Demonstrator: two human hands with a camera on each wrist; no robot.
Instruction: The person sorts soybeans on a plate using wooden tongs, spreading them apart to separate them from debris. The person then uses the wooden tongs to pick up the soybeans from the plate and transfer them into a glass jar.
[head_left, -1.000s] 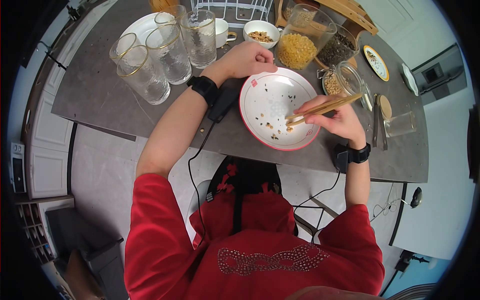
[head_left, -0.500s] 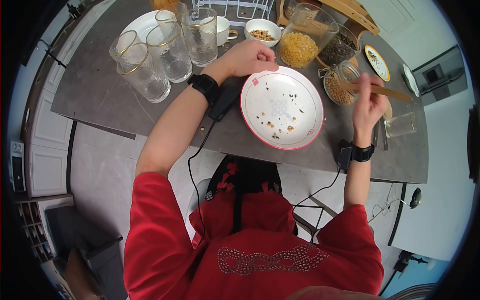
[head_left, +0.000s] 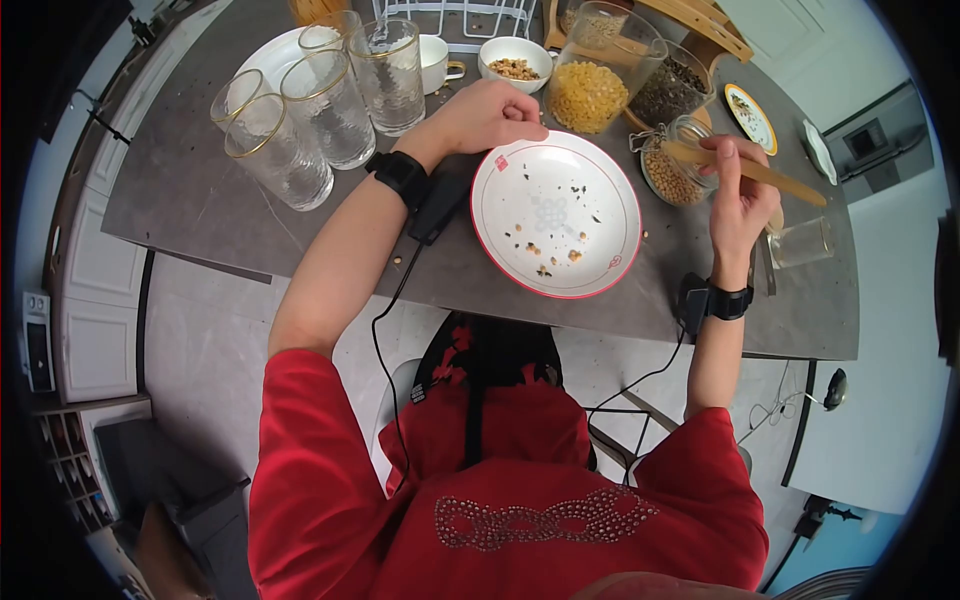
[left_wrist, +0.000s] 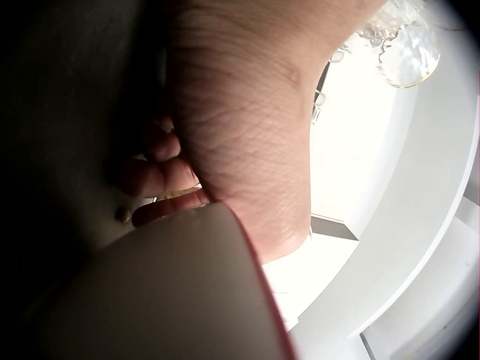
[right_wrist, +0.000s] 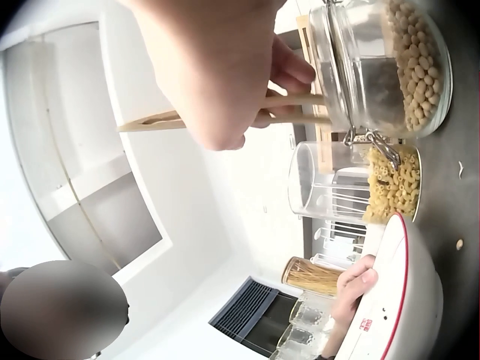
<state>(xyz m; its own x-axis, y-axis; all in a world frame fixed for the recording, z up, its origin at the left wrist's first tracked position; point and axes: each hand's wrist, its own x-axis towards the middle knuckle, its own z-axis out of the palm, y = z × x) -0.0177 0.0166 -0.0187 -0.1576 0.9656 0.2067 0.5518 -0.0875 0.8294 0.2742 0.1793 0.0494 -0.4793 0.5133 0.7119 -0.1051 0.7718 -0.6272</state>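
Observation:
My left hand (head_left: 495, 117) grips the far-left rim of a white, red-rimmed bowl (head_left: 550, 185); in the left wrist view its curled fingers are partly hidden behind the bowl (left_wrist: 180, 285). Dark flakes and several pale beans lie scattered in the bowl. To the right, my right hand (head_left: 740, 205) pinches light wooden tongs (head_left: 785, 184), their tips at the mouth of a clip-top glass jar (head_left: 675, 175) of beans. The right wrist view shows the tongs (right_wrist: 154, 122) pointing into the jar (right_wrist: 382, 67); whether the tips hold anything cannot be told.
Gold-rimmed glasses (head_left: 335, 110) stand at the left. Behind the bowl are a white cup (head_left: 432, 65), a small bowl (head_left: 515, 62), a pasta jar (head_left: 588, 95) and a dark-filled jar (head_left: 670, 90). An empty glass (head_left: 803, 243) lies at the right.
My right hand has moved from the bowl, right and away from the body, to the bean jar, carrying the tongs. My left hand keeps its place at the rim.

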